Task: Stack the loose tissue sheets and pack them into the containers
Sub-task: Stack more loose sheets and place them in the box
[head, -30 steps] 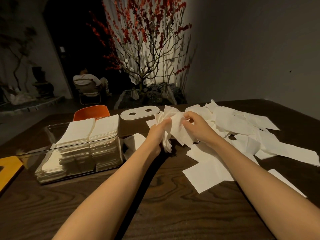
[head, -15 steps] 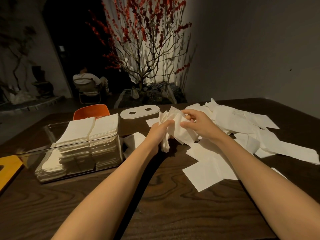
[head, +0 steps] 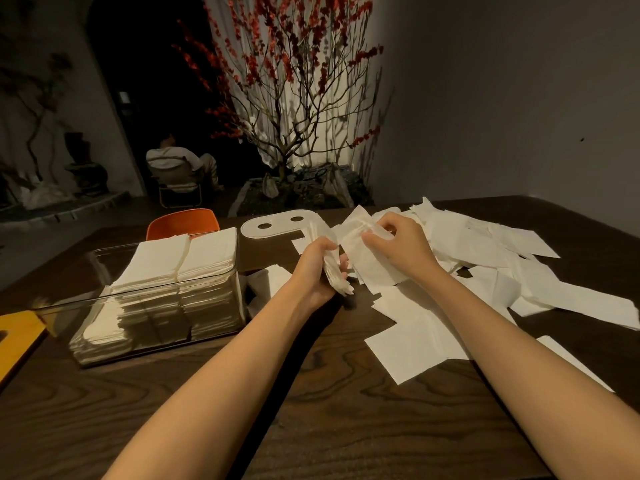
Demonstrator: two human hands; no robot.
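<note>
My left hand (head: pixel 317 265) grips a small bundle of white tissue sheets (head: pixel 334 278) upright above the dark wooden table (head: pixel 311 410). My right hand (head: pixel 398 244) pinches a single sheet (head: pixel 372 268) that hangs next to the bundle. Many loose tissue sheets (head: pixel 485 258) lie scattered over the right half of the table. On the left stands a clear plastic container (head: pixel 104 306) filled with two neat stacks of tissues (head: pixel 180 261).
A white oval lid (head: pixel 277 225) with two holes lies behind my hands. An orange chair back (head: pixel 183 221) shows past the far edge. A yellow object (head: pixel 17 337) sits at the left edge. A person sits in the dark background beside a red-blossom tree.
My right hand has shifted from the bundle's side to its upper edge and now holds one sheet spread out. The left hand keeps its bundle, slightly lower.
</note>
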